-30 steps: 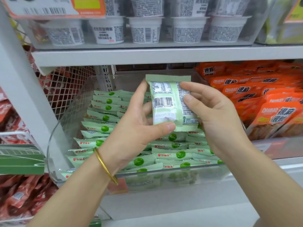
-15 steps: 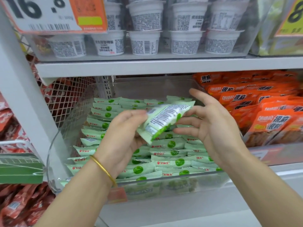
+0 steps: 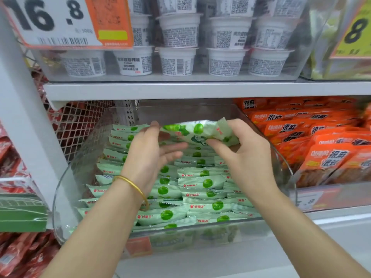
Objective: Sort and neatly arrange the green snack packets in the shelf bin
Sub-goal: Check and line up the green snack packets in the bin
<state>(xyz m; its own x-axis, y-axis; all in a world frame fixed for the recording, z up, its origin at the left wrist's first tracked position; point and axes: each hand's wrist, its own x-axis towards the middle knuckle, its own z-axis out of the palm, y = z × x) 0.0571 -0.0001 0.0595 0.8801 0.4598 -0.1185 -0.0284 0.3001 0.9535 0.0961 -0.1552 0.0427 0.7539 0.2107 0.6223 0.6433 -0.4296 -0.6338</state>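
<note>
Green snack packet (image 3: 197, 130) in right hand (image 3: 247, 155), orange packets (image 3: 329, 155) nearby.

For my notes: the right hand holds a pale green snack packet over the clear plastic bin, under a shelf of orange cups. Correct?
No: the head view shows white plastic cups; the right hand does hold the packet over the bin.

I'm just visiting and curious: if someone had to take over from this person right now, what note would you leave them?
Right hand pinches one green packet by its right end; left hand, fingers straight, steadies the left end.
It is held above the back of the clear bin.
Done: rows of packets lie overlapped in the bin.
Left: lay this one into a row, tidy any strays.
</note>
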